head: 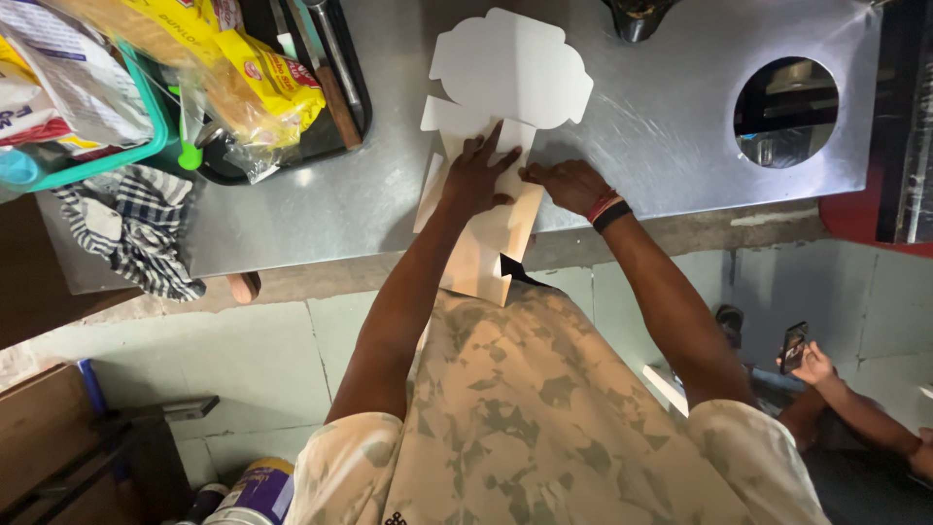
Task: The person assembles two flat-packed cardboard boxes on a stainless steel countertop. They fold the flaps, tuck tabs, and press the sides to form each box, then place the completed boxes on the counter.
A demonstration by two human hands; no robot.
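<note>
Your camouflage-print shirt fills the bottom of the view, both arms reaching forward to a steel counter. Your left hand lies open, fingers spread and pressed flat on a white cardboard cutout with a scalloped, cloud-like top. Your right hand, with red and black bands at the wrist, rests palm-down with loosely extended fingers on the cutout's narrow stem, just beside the left hand. That stem crosses the counter's near edge and overhangs it toward your chest, its lower end notched. To the right of your hands the steel runs bare up to a round hole cut through the top. To the left, a checked cloth drapes over the counter's near edge, near a black tray carrying a bread bag and a teal basket. Low at right, another person's hand holds a phone above the tiled floor.
</note>
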